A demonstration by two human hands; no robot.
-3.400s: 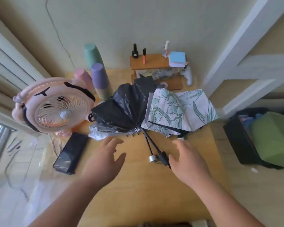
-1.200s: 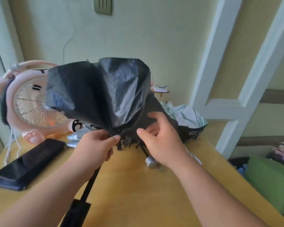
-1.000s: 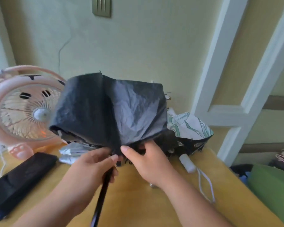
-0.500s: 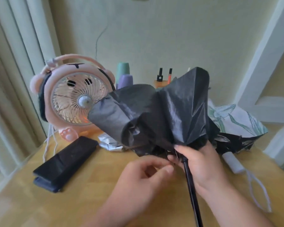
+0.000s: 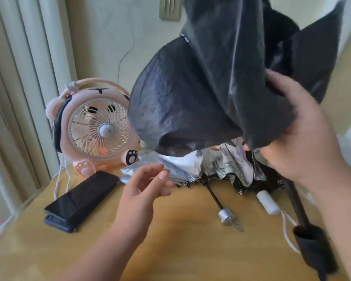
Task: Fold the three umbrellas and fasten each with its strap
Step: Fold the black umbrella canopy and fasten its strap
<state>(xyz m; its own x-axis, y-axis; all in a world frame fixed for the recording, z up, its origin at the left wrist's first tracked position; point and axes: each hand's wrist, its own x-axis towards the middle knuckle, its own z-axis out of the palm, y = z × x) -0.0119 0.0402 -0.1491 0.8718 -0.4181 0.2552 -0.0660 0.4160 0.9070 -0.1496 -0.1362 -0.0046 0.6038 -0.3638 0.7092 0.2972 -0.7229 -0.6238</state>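
black umbrella [image 5: 201,88] gripped in right hand [image 5: 304,138]; left hand [image 5: 142,191] loose, empty; silver umbrella [image 5: 180,165], floral umbrella [image 5: 235,163] on table [image 5: 180,236]: three total.

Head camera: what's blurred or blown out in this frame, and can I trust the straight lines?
Head view: the right hand gripping the black umbrella is motion-smeared, as is the cloth edge beside it; the left hand is slightly soft, while the fan and phone are sharp. Head view: daylight blows out the top right corner, and the curtain at left slants from the wide lens.
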